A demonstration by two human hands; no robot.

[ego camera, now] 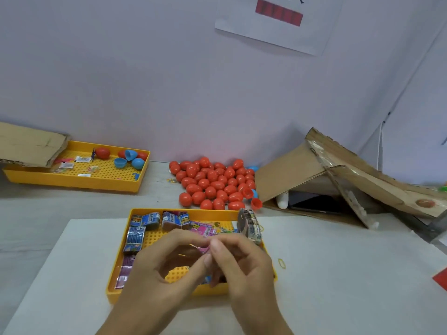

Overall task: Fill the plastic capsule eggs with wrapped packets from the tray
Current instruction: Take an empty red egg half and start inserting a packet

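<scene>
A yellow perforated plastic tray (121, 290) sits near and central on a white sheet (338, 274) covering the surface (36, 213). Bundles of wrapped packets (145, 221) lie in the tray, mostly at its far and left sides. Both hands, left hand (154, 274) and right hand (244, 264), meet above the tray's middle. A small yellow rubber band (282, 263) lies on the sheet just right of the tray. Behind the tray lies a heap of red plastic capsule eggs (212, 184). Far left sits a second yellow perforated tray (72, 182), a brown cardboard flap (29, 143) overlapping its left end. Right of the heap lies a collapsed brown cardboard box (338, 175).
</scene>
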